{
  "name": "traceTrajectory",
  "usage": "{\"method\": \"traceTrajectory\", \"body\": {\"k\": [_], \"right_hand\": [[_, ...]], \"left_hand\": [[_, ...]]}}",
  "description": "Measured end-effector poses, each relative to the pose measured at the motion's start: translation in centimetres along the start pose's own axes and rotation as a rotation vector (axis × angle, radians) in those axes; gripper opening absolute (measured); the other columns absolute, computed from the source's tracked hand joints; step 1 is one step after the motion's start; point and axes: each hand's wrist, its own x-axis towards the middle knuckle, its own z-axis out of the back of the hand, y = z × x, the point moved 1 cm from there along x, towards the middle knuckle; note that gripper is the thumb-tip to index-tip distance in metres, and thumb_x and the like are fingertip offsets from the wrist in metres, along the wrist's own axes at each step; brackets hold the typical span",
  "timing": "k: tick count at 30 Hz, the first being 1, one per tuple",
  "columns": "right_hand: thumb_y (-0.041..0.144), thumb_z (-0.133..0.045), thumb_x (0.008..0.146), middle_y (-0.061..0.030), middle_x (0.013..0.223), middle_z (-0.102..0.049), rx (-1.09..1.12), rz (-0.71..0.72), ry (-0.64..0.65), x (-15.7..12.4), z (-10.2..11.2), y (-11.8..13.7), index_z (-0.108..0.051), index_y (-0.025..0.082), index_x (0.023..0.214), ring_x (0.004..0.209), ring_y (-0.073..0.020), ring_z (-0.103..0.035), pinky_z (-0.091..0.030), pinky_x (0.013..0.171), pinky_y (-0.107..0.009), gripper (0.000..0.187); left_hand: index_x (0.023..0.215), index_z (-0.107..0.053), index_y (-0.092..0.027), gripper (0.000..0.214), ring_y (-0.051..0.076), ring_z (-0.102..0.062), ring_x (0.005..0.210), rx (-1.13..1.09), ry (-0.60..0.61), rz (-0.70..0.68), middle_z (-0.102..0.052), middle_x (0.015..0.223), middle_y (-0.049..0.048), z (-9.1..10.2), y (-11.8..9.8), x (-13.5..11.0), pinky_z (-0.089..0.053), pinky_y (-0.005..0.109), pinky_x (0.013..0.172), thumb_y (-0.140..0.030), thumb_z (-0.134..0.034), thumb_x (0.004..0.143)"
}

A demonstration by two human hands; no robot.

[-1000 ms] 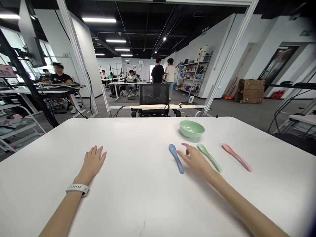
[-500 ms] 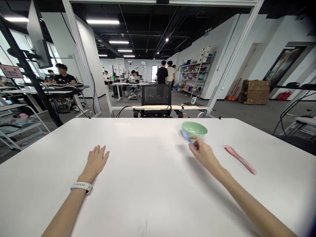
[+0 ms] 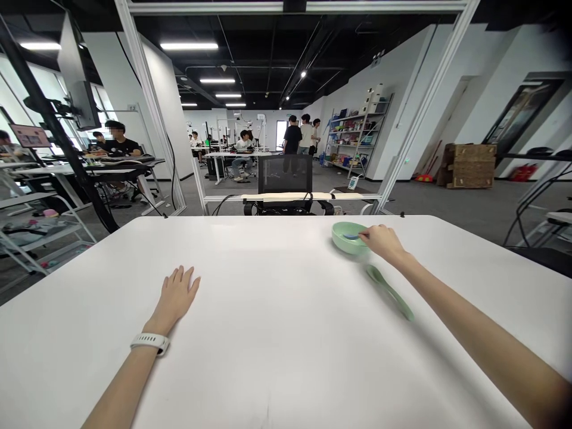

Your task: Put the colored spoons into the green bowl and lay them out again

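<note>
My right hand (image 3: 382, 243) reaches to the far right of the white table (image 3: 268, 357) and rests over the rim of a pale green bowl (image 3: 350, 237). Its fingertips pinch the handle of a blue plastic spoon (image 3: 351, 236), whose head lies inside the bowl. A green plastic spoon (image 3: 389, 292) lies flat on the table just below my right wrist, not touching my hand. My left hand (image 3: 176, 295) lies flat on the table with fingers apart, touching nothing else. A white band (image 3: 149, 342) circles my left wrist.
Beyond the table's far edge stands a black mesh chair (image 3: 285, 174) behind a metal frame. Farther back, people sit at desks and stand near a loaded metal shelf (image 3: 357, 134). A wooden crate (image 3: 467, 165) stands at the right.
My right hand has carried the blue spoon from the table to the bowl. The pink spoon has gone from view and the green spoon now shows. My left hand has stayed in place.
</note>
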Motion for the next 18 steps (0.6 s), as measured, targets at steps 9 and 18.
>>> {"method": "traceTrajectory", "body": {"k": [9,18], "right_hand": [[0.027,-0.046,0.113,-0.0251,0.13,-0.087,0.053,-0.052,-0.021,-0.2,-1.2,0.2,-0.09,0.013,0.131,0.132,-0.04,-0.077,-0.055,0.109,-0.047,0.049],[0.035,-0.036,0.109,-0.0278,0.144,-0.081,0.428,-0.065,-0.38,-7.1,-6.0,-6.6,-0.078,0.011,0.146,0.137,-0.0416,-0.075,-0.056,0.124,-0.056,0.061]], "left_hand": [[0.167,-0.063,-0.009,0.074,0.04,-0.054,0.169,0.008,0.007,0.002,-0.058,0.18,0.0273,-0.4,0.2,0.2,-0.042,0.061,0.139,-0.047,-0.031,0.112],[0.167,-0.065,-0.012,0.071,0.039,-0.054,0.169,-0.004,0.0,0.016,-0.058,0.181,0.0247,-0.4,0.0,0.0,-0.041,0.063,0.139,-0.046,-0.033,0.113]]}}
